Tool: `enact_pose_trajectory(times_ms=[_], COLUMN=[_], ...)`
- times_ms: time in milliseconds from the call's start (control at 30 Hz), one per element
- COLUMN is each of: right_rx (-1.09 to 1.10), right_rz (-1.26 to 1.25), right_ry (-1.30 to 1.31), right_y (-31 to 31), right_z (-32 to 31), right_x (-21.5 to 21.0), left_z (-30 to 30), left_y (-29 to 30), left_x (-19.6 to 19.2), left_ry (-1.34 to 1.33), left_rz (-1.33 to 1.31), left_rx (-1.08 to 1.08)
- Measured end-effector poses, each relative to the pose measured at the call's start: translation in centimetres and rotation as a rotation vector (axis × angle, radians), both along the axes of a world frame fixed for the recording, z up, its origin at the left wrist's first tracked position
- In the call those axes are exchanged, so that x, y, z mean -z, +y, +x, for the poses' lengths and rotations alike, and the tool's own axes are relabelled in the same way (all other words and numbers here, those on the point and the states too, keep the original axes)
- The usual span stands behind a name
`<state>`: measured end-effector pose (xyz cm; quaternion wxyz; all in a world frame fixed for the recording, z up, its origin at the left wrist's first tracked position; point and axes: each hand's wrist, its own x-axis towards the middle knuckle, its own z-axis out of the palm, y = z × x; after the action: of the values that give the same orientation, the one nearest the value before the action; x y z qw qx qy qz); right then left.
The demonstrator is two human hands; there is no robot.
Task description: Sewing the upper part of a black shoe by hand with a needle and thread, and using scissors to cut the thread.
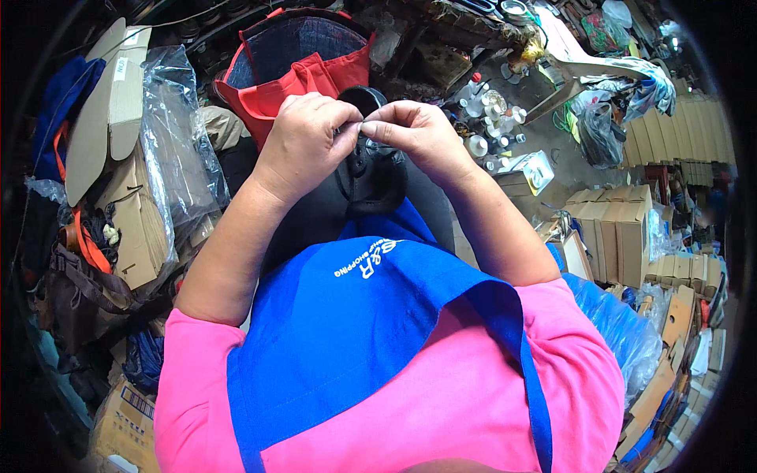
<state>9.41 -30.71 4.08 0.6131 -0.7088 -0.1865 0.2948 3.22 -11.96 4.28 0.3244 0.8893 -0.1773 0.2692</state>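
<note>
The left hand (pixel 307 130) and the right hand (pixel 418 135) are close together, and their fingertips meet. On each hand the thumb and the index finger are pressed together in a pinch; whether a small thing is caught between them, I cannot tell. Just below the hands and partly behind them is a black, shiny article, shaped like a shoe (pixel 382 177), above the person's lap. Nearer to the body than the hands, a bright blue cloth apron (pixel 331 315) covers part of a pink short-sleeved shirt (pixel 441 394). Beyond the left hand stands a red cloth bag with silvery lining (pixel 315 79), its mouth open. To the left of the hands is a crumpled, transparent plastic sheet (pixel 177 134); to the right of them, white plastic bottles (pixel 477 146) are grouped on the floor.
</note>
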Motion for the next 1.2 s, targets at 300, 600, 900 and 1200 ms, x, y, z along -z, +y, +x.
enact_pose_trajectory(times_ms=[300,600,900,1200], right_rx=[0.034,-0.005,-0.1,-0.201], right_rz=[0.101,0.173,-0.026,0.043], right_ry=[0.27,0.361,0.153,-0.021], right_y=[-0.2,-0.5,-0.3,-1.2], right_z=[0.3,0.4,-0.2,-0.5], right_x=[0.3,0.8,-0.5,-2.6], left_z=[-0.4,-0.1,0.0,-0.3], left_y=[0.2,0.6,0.3,2.1], left_x=[0.3,0.3,1.2,-1.0], left_ry=[0.35,0.195,0.039,-0.187], left_rz=[-0.423,-0.282,-0.203,-0.132], left_rx=[0.017,0.099,0.111,-0.094])
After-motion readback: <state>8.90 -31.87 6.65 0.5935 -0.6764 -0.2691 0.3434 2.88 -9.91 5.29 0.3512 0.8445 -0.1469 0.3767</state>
